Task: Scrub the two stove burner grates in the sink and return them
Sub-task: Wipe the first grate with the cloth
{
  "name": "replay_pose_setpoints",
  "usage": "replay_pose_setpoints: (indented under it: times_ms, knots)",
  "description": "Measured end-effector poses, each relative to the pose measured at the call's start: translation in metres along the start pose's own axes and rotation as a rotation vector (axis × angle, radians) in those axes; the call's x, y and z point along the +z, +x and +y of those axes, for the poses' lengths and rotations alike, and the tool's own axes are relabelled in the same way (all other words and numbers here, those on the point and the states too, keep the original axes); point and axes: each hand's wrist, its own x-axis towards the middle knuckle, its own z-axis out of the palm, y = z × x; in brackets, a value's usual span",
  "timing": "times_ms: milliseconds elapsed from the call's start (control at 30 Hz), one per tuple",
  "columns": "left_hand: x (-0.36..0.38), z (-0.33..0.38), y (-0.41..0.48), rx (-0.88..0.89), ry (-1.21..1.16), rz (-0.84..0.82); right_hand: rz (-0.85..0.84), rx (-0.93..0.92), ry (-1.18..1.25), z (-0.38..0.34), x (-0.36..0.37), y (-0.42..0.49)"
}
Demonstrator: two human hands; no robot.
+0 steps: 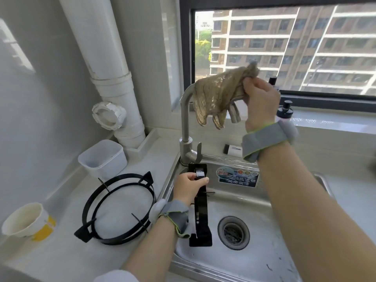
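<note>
**GRATE CLEANING: STATION STATUS**

1. Counter (61,251): carries one grate (82,234), lying flat just left of the sink. A white tub (101,157) stands upright behind this grate, open-topped, with only its bare inner walls showing. A paper cup (24,220) lies tilted at the far left, its mouth toward the camera and its white interior visible.
2. Sink (270,247): contains the second grate (201,210), stood on edge against the left wall, left of the drain strainer (233,232).
3. Faucet (185,123): rises behind the sink; a brown cloth (217,92) is draped over its spout.
4. Right hand (260,98): raised at the spout, fingers clamped on the cloth's right end.
5. Left hand (188,187): fingers and thumb curled round the upper part of the second grate, holding it upright.
6. Bottle (284,112): on the sill behind the right wrist; contents cannot be told.
</note>
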Motion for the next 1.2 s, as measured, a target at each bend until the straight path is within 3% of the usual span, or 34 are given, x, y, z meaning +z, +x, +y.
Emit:
replay_pose_setpoints:
  times_ms: [100,300,433,467,567,667,733,800,900,1000,1200]
  knots:
    - [0.000,0.009,-0.008,-0.017,-0.148,-0.024,-0.086,0.255,0.519,0.000,-0.038,-0.024]
    - [0.012,0.022,-0.020,0.015,-0.296,-0.055,0.090,0.598,0.863,0.041,-0.105,-0.084]
    - [0.021,0.024,-0.029,0.028,-0.411,-0.045,0.035,0.730,0.646,0.078,-0.128,-0.105]
    - [0.024,0.024,-0.031,0.021,-0.431,-0.043,-0.010,0.785,0.654,0.084,-0.132,-0.109]
    - [0.027,0.024,-0.039,0.007,-0.463,-0.054,-0.216,0.723,0.530,0.079,-0.140,-0.117]
    - [0.022,0.026,-0.044,0.003,-0.494,-0.065,-0.388,0.790,0.210,0.087,-0.141,-0.119]
    - [0.024,0.029,-0.046,0.027,-0.507,-0.070,-0.319,0.815,0.054,0.092,-0.136,-0.123]
    - [0.027,0.033,-0.049,0.052,-0.501,-0.066,-0.272,0.728,0.017,0.090,-0.126,-0.125]
    - [0.032,0.038,-0.053,0.045,-0.543,-0.057,-0.477,0.581,0.040,0.081,-0.113,-0.121]
    - [0.031,0.041,-0.056,-0.006,-0.590,-0.077,-0.571,0.433,-0.180,0.081,-0.110,-0.117]
    - [0.029,0.045,-0.048,-0.129,-0.576,-0.096,-0.616,0.427,-0.243,0.085,-0.105,-0.126]
